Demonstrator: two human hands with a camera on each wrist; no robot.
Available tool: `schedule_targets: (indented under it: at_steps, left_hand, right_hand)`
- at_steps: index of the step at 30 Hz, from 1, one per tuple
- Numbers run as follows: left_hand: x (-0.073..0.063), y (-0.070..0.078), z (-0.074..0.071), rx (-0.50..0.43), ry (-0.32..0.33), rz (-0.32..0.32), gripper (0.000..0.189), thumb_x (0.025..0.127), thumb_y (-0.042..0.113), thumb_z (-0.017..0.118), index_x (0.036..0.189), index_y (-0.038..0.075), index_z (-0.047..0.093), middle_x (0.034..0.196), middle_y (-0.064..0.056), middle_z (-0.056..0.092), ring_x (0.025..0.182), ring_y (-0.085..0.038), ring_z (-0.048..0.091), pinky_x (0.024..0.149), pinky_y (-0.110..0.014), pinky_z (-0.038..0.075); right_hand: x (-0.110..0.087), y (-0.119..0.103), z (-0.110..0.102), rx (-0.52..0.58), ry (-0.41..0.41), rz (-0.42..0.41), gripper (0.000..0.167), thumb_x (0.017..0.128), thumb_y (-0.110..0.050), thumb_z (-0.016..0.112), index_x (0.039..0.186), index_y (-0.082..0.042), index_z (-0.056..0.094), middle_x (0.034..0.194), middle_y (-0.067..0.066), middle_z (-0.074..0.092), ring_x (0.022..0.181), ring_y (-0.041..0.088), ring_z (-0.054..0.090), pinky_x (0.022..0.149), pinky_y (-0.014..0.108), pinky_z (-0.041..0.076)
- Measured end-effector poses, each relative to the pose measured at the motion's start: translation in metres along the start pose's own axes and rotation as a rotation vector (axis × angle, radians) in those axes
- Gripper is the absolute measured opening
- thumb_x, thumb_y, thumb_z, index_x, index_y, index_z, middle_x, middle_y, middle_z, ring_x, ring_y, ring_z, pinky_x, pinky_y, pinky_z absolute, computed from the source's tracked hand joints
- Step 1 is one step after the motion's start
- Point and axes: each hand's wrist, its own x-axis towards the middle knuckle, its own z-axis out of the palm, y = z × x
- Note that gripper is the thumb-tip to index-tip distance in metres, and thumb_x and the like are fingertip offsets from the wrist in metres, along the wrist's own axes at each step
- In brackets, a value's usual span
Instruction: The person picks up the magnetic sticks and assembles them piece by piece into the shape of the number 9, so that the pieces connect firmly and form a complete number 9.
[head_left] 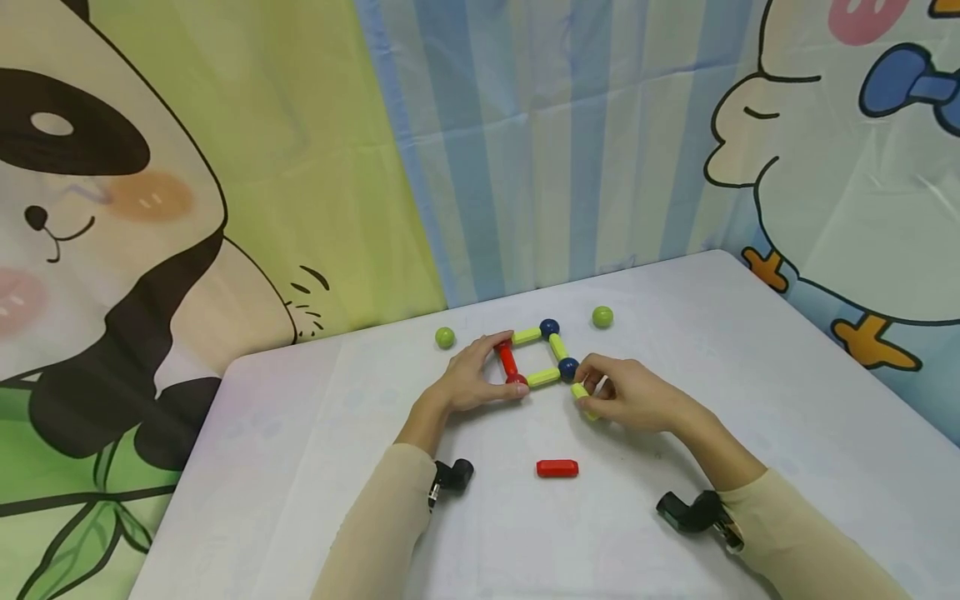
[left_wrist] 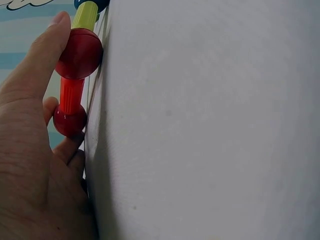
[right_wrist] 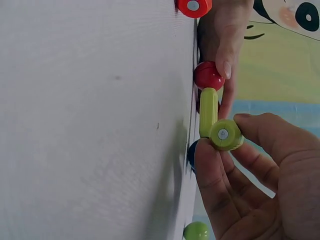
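Observation:
A four-sided frame of toy magnetic rods and balls lies on the table. Its left side is a red rod (head_left: 508,361) between two red balls; yellow-green rods (head_left: 543,377) and two blue balls (head_left: 567,368) make up the rest. My left hand (head_left: 471,379) holds this red side, thumb at the near red ball (left_wrist: 79,53) and fingers around the far red ball (left_wrist: 70,120). Between thumb and fingertips, my right hand (head_left: 630,396) pinches a loose yellow-green rod (right_wrist: 223,134), whose round end faces the right wrist camera. That rod is close beside the near blue ball.
A spare red rod (head_left: 557,468) lies nearer the front of the table (head_left: 300,483). Behind the frame are two green balls, one on the left (head_left: 445,337) and one on the right (head_left: 602,317). A printed curtain (head_left: 510,167) hangs along the back edge.

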Motion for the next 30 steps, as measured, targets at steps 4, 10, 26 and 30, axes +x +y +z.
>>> schedule_targets:
  at_steps: [4, 10, 26, 30]
  left_hand:
    - [0.000, 0.001, 0.000, -0.004, -0.001, -0.009, 0.097, 0.078, 0.064, 0.078, 0.159, 0.041, 0.031, 0.164, 0.001, 0.036, 0.153, -0.029, 0.029, 0.120, -0.063, 0.023]
    - [0.000, 0.001, 0.000, -0.004, 0.000, -0.014, 0.097, 0.078, 0.064, 0.078, 0.160, 0.040, 0.031, 0.164, 0.000, 0.035, 0.153, -0.029, 0.028, 0.120, -0.063, 0.023]
    - [-0.003, 0.003, 0.000, -0.006, 0.012, -0.026, 0.097, 0.078, 0.063, 0.079, 0.160, 0.039, 0.032, 0.165, 0.000, 0.034, 0.154, -0.029, 0.027, 0.120, -0.063, 0.022]
    - [-0.003, 0.003, -0.001, -0.011, 0.013, -0.014, 0.097, 0.078, 0.062, 0.079, 0.159, 0.039, 0.033, 0.165, 0.001, 0.035, 0.154, -0.030, 0.028, 0.120, -0.064, 0.023]
  right_hand:
    - [0.000, 0.004, 0.001, 0.009, 0.019, 0.042, 0.025, 0.094, -0.018, 0.073, 0.115, -0.012, 0.060, 0.099, 0.001, 0.065, 0.076, 0.016, 0.061, 0.064, 0.029, 0.053]
    - [-0.004, 0.008, 0.001, 0.067, 0.018, 0.094, 0.026, 0.094, -0.016, 0.073, 0.114, -0.010, 0.059, 0.098, 0.004, 0.064, 0.069, 0.017, 0.062, 0.061, 0.030, 0.053]
    - [-0.002, 0.009, 0.001, 0.133, 0.054, 0.148, 0.036, 0.094, -0.020, 0.074, 0.120, -0.004, 0.053, 0.098, 0.007, 0.065, 0.069, 0.016, 0.067, 0.065, 0.032, 0.053]
    - [0.001, 0.009, 0.003, 0.154, 0.067, 0.160, 0.036, 0.095, -0.019, 0.073, 0.120, -0.004, 0.052, 0.100, 0.009, 0.065, 0.070, 0.017, 0.068, 0.067, 0.033, 0.054]
